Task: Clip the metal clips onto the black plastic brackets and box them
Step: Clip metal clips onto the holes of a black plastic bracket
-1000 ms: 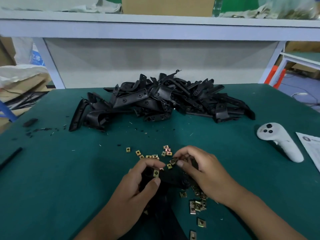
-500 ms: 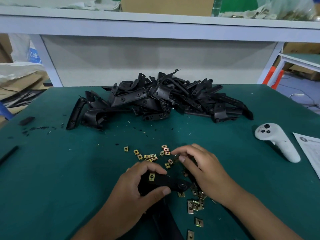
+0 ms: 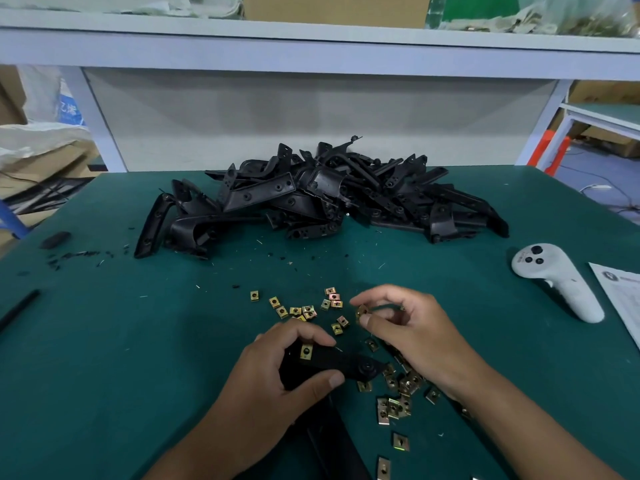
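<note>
Here, your left hand (image 3: 277,372) grips a black bracket (image 3: 341,367), fingers curled over its top and thumb pressed along its near edge. One brass clip (image 3: 305,351) already sits on the bracket just under your fingertips, and the bracket's free end with its round boss points toward your right hand (image 3: 412,336). That hand hovers just beyond and to the right of the bracket, pinching a single loose clip (image 3: 362,311) between thumb and forefinger, apart from the bracket. Beneath your right wrist lies a small heap of clips (image 3: 398,393), with a few strays trailing toward you. Just past both hands, more clips (image 3: 301,308) are scattered on the green table (image 3: 104,358). Further out, well apart from your grip, a big pile of black brackets (image 3: 322,199) spreads across the middle of the table. Off to the right of your right hand rests a white controller (image 3: 557,282), with a printed sheet (image 3: 620,292) beside it at the table's edge.
</note>
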`<state>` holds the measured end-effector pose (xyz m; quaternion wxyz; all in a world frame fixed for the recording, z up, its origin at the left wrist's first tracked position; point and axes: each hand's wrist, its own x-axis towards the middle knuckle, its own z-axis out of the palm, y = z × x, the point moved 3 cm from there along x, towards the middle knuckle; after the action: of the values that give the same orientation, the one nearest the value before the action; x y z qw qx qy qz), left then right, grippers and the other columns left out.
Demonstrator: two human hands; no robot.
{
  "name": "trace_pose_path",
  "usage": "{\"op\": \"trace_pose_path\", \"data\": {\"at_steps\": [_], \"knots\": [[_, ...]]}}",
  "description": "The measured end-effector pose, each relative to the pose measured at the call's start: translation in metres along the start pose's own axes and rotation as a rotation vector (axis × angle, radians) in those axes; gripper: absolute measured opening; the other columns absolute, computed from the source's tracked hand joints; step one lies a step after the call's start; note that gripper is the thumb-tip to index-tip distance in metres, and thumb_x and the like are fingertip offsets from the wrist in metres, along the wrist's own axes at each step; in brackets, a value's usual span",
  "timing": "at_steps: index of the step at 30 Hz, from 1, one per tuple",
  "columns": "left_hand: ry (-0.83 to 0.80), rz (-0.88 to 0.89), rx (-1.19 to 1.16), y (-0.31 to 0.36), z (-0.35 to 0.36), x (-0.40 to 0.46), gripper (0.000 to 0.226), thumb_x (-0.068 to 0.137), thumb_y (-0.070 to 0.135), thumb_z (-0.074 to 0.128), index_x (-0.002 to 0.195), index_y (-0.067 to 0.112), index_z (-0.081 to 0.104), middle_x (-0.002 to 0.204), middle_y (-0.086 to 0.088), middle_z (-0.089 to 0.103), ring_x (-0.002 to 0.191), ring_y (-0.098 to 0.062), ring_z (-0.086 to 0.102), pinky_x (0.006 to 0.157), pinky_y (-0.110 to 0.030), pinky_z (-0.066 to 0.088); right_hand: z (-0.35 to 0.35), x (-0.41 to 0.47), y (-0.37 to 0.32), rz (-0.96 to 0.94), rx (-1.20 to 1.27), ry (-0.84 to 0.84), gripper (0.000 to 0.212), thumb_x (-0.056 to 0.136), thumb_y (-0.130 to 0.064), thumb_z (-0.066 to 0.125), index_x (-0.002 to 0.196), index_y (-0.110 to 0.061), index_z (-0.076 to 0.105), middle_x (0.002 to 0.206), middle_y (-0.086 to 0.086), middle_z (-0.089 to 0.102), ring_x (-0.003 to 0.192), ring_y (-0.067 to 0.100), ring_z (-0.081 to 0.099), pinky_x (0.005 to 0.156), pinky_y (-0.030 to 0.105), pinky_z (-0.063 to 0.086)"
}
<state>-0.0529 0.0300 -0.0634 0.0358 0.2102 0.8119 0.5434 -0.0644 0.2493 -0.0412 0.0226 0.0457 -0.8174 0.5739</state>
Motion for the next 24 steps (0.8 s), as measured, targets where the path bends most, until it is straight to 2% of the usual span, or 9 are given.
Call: {"op": "trace_pose_path", "data": {"at_steps": [2,6,9,13,16,19,22,24], "knots": [[-0.001,-0.002,-0.001,0.0,0.0,0.0,0.041,0.073,0.067,0.071,0.108,0.047,0.063,0.095,0.018,0.069,0.079,-0.007,0.062,0.076,-0.035,0.049,0.001,0.0,0.0,-0.014,-0.019,0.017,0.022,0.094,-0.011,0.07,0.101,-0.032,0.076,0.091,-0.013,0.077,0.084,-0.002,0.07,0.075,0.008,0.048],[0.0,0.004,-0.007,0.001,0.0,0.0,0.04,0.074,0.066,0.071,0.108,0.046,0.063,0.096,0.016,0.07,0.08,-0.009,0.064,0.078,-0.04,0.053,0.003,0.0,0.0,-0.02,-0.045,0.001,0.014,0.097,-0.018,0.067,0.105,-0.029,0.07,0.093,-0.012,0.078,0.079,-0.003,0.069,0.063,0.018,0.052],[0.005,0.011,-0.013,0.002,0.0,0.0,0.038,0.075,0.065,0.072,0.107,0.046,0.063,0.093,0.017,0.069,0.078,-0.005,0.062,0.076,-0.036,0.05,0.003,-0.001,0.0,-0.034,-0.04,0.008,0.019,0.099,-0.015,0.064,0.106,-0.031,0.07,0.1,-0.01,0.077,0.093,0.008,0.072,0.064,0.021,0.053],[0.002,0.014,-0.018,0.003,-0.001,0.0,0.039,0.074,0.063,0.074,0.107,0.046,0.064,0.093,0.015,0.069,0.078,-0.003,0.063,0.074,-0.031,0.048,0.003,0.0,-0.004,-0.005,0.095,-0.052,0.024,0.1,-0.01,0.063,0.115,-0.027,0.07,0.107,-0.008,0.077,0.095,0.008,0.071,0.065,0.02,0.052],[-0.001,0.035,-0.014,0.005,-0.001,0.001,0.04,0.072,0.061,0.076,0.108,0.047,0.066,0.101,0.013,0.07,0.091,-0.011,0.067,0.079,-0.032,0.053,0.003,0.0,-0.005,0.038,0.204,-0.085,0.016,0.096,-0.011,0.067,0.109,-0.019,0.072,0.1,-0.008,0.078,0.086,0.002,0.07,0.065,0.018,0.05],[0.001,0.063,-0.008,0.007,-0.002,0.001,0.037,0.073,0.061,0.075,0.106,0.047,0.068,0.1,0.013,0.07,0.093,-0.013,0.067,0.079,-0.028,0.054,0.003,-0.001,-0.008,0.073,0.279,-0.117,0.014,0.089,-0.021,0.072,0.101,-0.024,0.078,0.09,-0.01,0.075,0.07,-0.003,0.06,0.065,0.019,0.048],[0.023,0.081,-0.023,0.009,-0.003,0.001,0.034,0.074,0.059,0.077,0.103,0.044,0.069,0.097,0.012,0.07,0.087,-0.01,0.068,0.073,-0.017,0.051,0.004,-0.002,-0.01,0.098,0.359,-0.175,0.021,0.083,-0.029,0.072,0.103,-0.029,0.078,0.091,-0.009,0.075,0.076,0.0,0.064,0.063,0.017,0.046],[0.038,0.092,-0.037,0.01,-0.004,0.001,0.032,0.074,0.055,0.078,0.102,0.043,0.07,0.097,0.011,0.071,0.086,-0.011,0.069,0.072,-0.017,0.052,0.006,-0.004,-0.012,0.076,0.376,-0.219,0.019,0.084,-0.032,0.075,0.104,-0.031,0.076,0.093,-0.004,0.075,0.086,0.007,0.068,0.061,0.017,0.047]]}}
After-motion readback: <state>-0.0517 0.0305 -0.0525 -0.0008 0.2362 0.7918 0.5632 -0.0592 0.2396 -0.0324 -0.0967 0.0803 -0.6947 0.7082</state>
